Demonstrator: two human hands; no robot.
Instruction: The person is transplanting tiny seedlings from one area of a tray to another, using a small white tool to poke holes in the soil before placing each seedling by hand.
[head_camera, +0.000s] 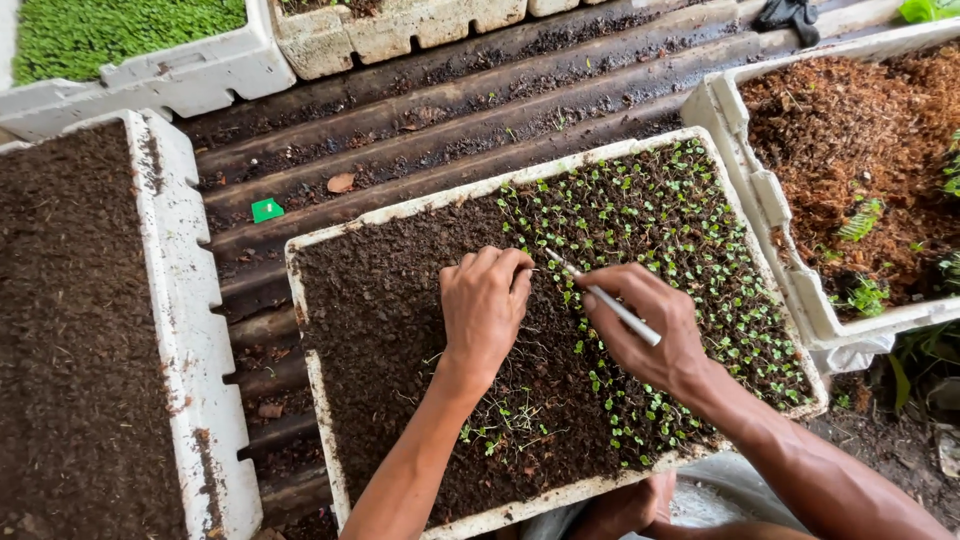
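While the right hand pinched a thin white stick, the left hand was curled, fingertips on the soil of the foam seedling tray. Its tiny seedlings looked fragile, best lifted from under the roots.

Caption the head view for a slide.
Left hand rests on soil in a white seedling tray while right hand holds a thin stick.

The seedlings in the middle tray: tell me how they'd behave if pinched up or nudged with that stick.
The seedlings look thread-thin with tiny leaves, so probably floppy and easily crushed. Loose ones lying flat near the left hand suggest they collapse unsupported. They likely weigh almost nothing; the thin stick in the right hand could probably tip them.
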